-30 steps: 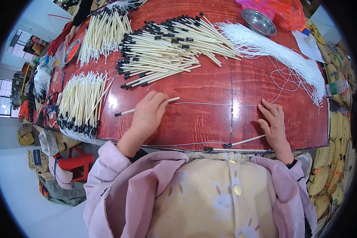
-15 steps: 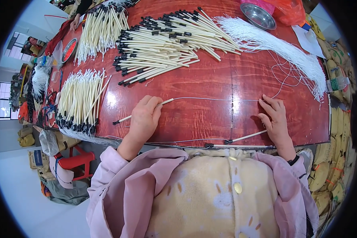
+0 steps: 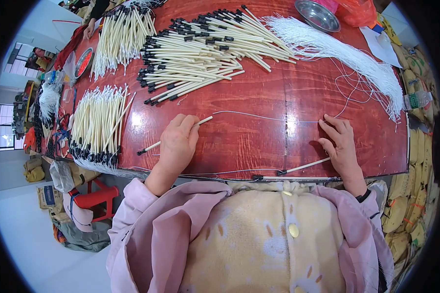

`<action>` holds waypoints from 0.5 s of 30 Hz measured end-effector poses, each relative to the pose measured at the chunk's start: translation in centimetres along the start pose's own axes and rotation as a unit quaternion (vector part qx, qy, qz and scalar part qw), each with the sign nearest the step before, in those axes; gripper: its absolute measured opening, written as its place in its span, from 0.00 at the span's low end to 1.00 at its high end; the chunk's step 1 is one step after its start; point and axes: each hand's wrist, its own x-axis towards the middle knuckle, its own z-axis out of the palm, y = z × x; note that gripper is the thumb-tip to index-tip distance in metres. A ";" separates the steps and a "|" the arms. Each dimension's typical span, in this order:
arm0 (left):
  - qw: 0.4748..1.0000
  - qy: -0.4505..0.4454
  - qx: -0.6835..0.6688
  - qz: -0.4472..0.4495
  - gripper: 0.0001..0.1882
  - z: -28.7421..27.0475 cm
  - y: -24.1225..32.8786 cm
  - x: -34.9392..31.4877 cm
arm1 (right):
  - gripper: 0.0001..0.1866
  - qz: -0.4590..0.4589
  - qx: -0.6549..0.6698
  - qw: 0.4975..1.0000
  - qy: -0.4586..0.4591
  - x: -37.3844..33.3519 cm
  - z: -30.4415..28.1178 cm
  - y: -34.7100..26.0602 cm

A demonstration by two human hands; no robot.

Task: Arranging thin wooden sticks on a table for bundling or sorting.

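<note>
My left hand (image 3: pixel 177 141) is closed around a thin cream stick (image 3: pixel 152 146) with a black end. The stick's plain tip pokes out past the fingers, and the black end shows on the other side of the hand. A single white cord (image 3: pixel 259 116) arcs across the red table (image 3: pixel 239 146); its loose end lies just off that tip, apart from it. My right hand (image 3: pixel 341 146) has its fingers spread, with fingertips touching the cord and the thumb apart. Beside its wrist lies another stick (image 3: pixel 308 165) with a black end.
A large heap of black-ended sticks (image 3: pixel 195 63) covers the far middle. Two sorted bundles, one near (image 3: pixel 100 119) and one far (image 3: pixel 122 41), lie left. A hank of white cords (image 3: pixel 347 61) and a metal bowl (image 3: pixel 318 15) are at far right. Another person's hand (image 3: pixel 89 30) is at far left.
The cord's end met the stick's tip before; now a gap separates them. My left hand has shifted slightly left and up with the stick, while my right hand has stayed nearly still.
</note>
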 end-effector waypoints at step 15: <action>0.999 0.010 0.039 0.014 0.05 0.4 0.4 1.3 | 0.26 -0.006 -0.001 1.000 0.006 0.1 0.1 0.1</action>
